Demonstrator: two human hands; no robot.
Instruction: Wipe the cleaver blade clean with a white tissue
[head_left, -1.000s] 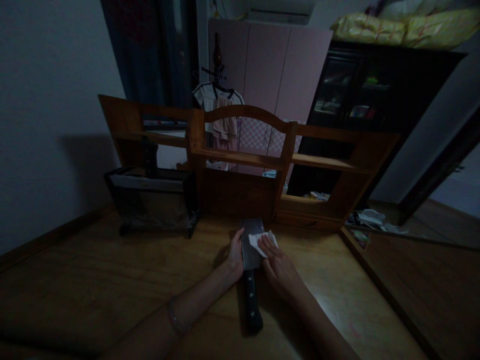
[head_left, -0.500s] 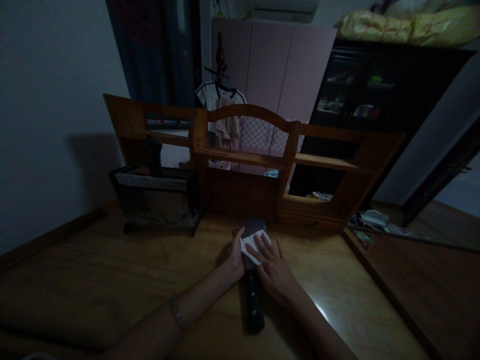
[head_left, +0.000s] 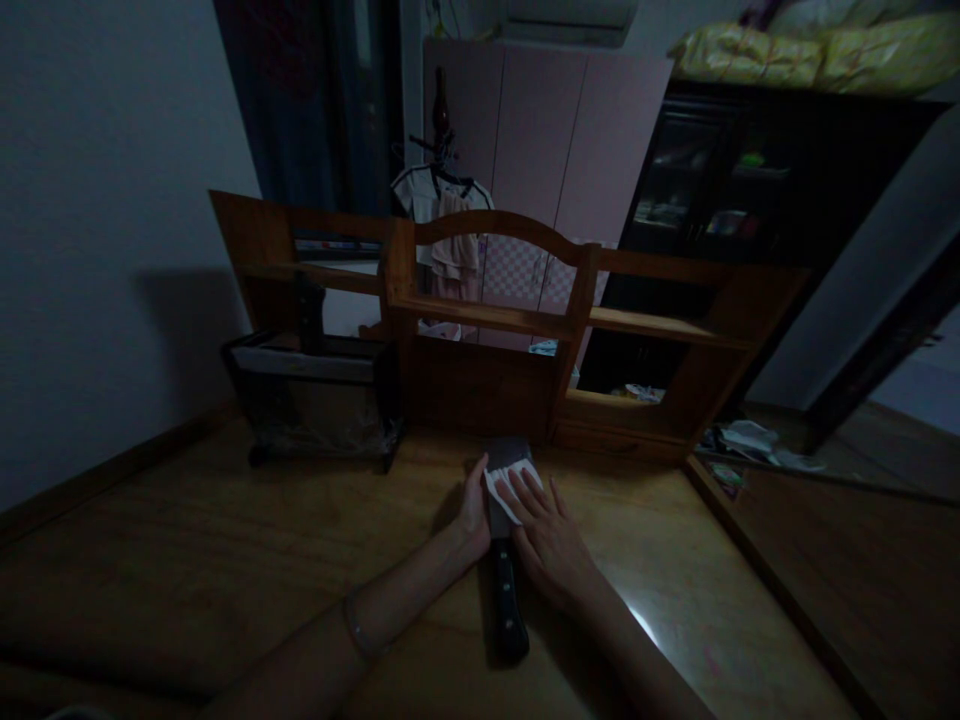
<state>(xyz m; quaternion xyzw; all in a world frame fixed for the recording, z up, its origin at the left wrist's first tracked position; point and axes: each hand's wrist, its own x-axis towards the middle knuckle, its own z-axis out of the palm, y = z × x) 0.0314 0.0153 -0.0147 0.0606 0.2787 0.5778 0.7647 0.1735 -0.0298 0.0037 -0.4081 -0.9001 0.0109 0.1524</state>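
Note:
A kitchen cleaver [head_left: 504,520] with a wide grey blade and a black riveted handle lies in front of me, its handle towards me. My left hand [head_left: 474,510] is closed around the blade's left edge, the thumb along its side. On the blade rests a white tissue [head_left: 496,480], somewhat crumpled. Stretched, slightly spread fingers of my right hand [head_left: 551,535] press flat on the tissue. The hands leave the cleaver's handle free. Part of the blade is hidden under the tissue and fingers.
On the wooden desk [head_left: 337,540] at left stands a black knife holder [head_left: 311,400] with a black-handled knife [head_left: 309,315] in it. A wooden shelf unit [head_left: 487,385] runs along the back. The wall [head_left: 112,300] borders the desk's left side. The room is dim.
The tissue has shifted slightly on the blade and is more crumpled, baring more blade near the handle. My right hand has moved only a little; my left hand keeps its place.

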